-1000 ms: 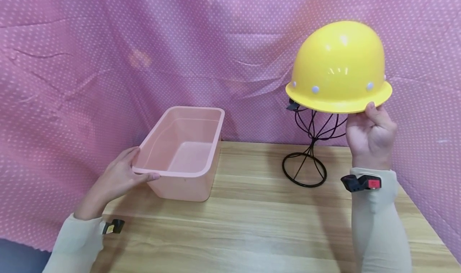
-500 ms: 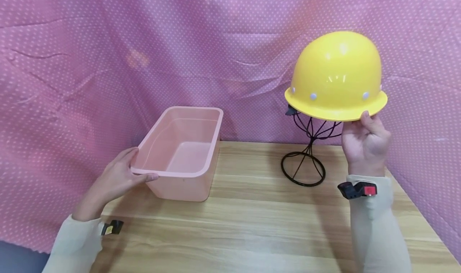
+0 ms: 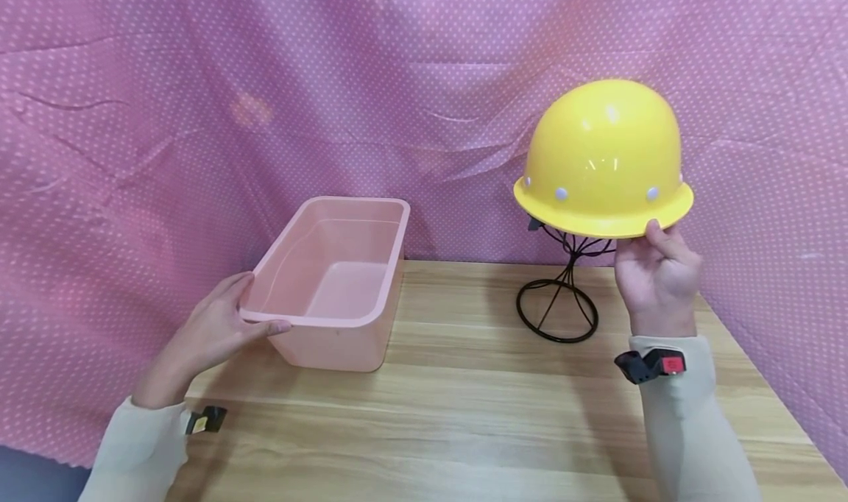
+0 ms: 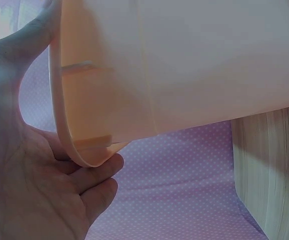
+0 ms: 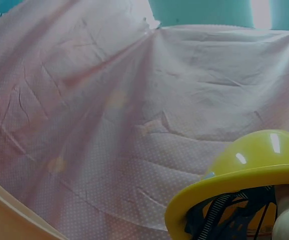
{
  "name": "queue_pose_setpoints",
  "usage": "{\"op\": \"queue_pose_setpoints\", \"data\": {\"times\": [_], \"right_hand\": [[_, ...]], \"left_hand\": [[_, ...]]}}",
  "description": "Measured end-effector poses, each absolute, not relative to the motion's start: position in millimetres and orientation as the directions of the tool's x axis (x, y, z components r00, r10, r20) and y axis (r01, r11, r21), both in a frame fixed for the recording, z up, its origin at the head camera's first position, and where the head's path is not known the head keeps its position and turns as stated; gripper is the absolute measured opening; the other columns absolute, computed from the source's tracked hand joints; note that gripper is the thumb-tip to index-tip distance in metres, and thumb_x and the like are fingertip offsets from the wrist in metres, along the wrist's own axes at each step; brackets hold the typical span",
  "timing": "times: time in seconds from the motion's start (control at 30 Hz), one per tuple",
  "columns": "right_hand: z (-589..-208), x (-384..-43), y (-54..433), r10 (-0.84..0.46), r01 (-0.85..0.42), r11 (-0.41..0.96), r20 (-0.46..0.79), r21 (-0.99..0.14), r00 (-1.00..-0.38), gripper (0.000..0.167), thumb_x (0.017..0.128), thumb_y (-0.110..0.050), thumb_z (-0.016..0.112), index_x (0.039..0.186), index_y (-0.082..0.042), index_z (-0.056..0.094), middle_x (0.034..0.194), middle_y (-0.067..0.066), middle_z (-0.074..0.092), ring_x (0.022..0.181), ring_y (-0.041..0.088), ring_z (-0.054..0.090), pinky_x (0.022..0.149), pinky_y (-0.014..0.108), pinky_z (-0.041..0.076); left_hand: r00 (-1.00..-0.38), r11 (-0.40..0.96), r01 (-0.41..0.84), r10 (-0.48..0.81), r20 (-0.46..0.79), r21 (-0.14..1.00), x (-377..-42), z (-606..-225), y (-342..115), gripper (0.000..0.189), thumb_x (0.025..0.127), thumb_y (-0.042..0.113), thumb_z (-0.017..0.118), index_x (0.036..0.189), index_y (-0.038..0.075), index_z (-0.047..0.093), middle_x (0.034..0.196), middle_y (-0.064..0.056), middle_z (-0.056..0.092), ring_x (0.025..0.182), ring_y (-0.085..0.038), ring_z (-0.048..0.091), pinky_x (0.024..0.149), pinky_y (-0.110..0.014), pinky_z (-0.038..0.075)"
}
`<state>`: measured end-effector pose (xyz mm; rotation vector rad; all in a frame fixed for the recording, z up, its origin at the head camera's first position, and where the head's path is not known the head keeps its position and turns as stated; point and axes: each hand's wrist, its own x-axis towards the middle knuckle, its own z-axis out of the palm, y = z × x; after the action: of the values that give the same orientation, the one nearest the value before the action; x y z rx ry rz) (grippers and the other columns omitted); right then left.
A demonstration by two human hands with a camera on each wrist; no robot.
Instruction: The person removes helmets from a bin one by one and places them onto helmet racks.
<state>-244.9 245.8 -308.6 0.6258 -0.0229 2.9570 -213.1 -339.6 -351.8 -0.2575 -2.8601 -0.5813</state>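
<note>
My right hand [image 3: 659,281] holds a yellow hard hat [image 3: 604,149] by its brim, thumb on the outside and fingers underneath. The hat sits low over a black wire head stand [image 3: 567,272], whose upper part it hides. Inside the hat, the right wrist view shows dark suspension straps [image 5: 217,212]. At the left, my left hand [image 3: 212,333] grips the near corner of a pink plastic bin [image 3: 338,344]. Its thumb lies along the front rim, and in the left wrist view the fingers [image 4: 97,175] curl beneath the rim's corner.
Pink dotted cloth [image 3: 450,104] hangs behind and along both sides of the wooden table [image 3: 450,414]. The bin stands near the cloth at the back left, the wire stand to its right. Wrist cameras [image 3: 656,364] sit on both sleeves.
The hard hat has come down and slightly left with my right hand, covering more of the wire stand. My left hand and the bin stay in place.
</note>
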Motion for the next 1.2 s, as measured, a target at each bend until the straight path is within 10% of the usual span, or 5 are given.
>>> {"op": "queue_pose_setpoints", "data": {"times": [1.2], "right_hand": [[-350,-223,254,-0.022,-0.057,-0.985,0.448,-0.162,-0.894,0.069,0.096,0.020,0.021,0.158,-0.008,0.030,0.162,0.006,0.040,0.148,0.021,0.042,0.123,0.037,0.036]], "left_hand": [[-0.962,0.901,0.213,0.126,0.243,0.378,-212,-349,-336,0.108,0.076,0.065,0.079,0.151,-0.003,0.040,0.152,-0.030,0.041,0.137,-0.053,0.041,0.108,-0.072,0.035]]}}
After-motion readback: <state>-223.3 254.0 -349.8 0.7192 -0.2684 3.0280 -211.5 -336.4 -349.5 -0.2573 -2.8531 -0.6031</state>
